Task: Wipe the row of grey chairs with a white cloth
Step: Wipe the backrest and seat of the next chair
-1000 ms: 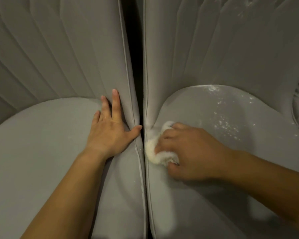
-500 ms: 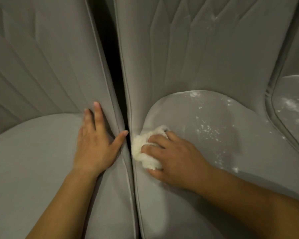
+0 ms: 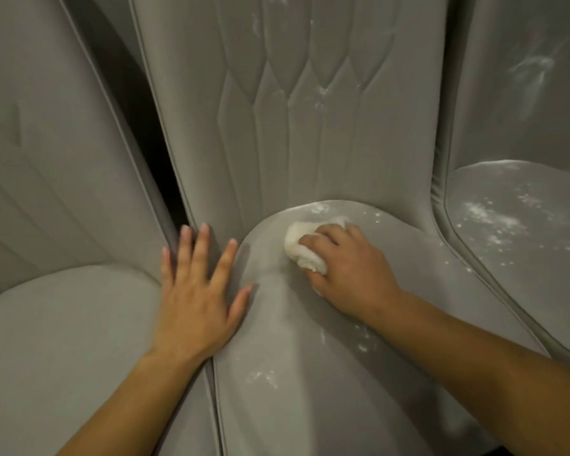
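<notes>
Head camera: a person bends over a row of grey chairs, both arms reaching in from the bottom edge. The right hand (image 3: 349,268) curls its fingers round a bunched white cloth (image 3: 305,248) and presses it on the rear of the middle chair (image 3: 310,390) seat, just in front of the crease below the quilted backrest (image 3: 310,126). White specks (image 3: 362,343) lie scattered on that seat, so the cloth appears to be placed to work on the dirtiest patch.

The left hand (image 3: 198,291) grasps nothing. It lies flat with its fingers straight and spread across the seam where the left chair (image 3: 63,340) meets the middle one, probably to brace the body and steady the seat against the rubbing. The right chair (image 3: 524,251) carries heavier white marks on seat and back and looks not yet wiped.

Much of the cloth is hidden beneath the right hand's fingers. The right chair is cut off by the frame edge, and no chair legs or floor show. The dark gap (image 3: 139,103) between the left and middle backs reveals nothing. Whether the specks are dust or powder cannot be told.
</notes>
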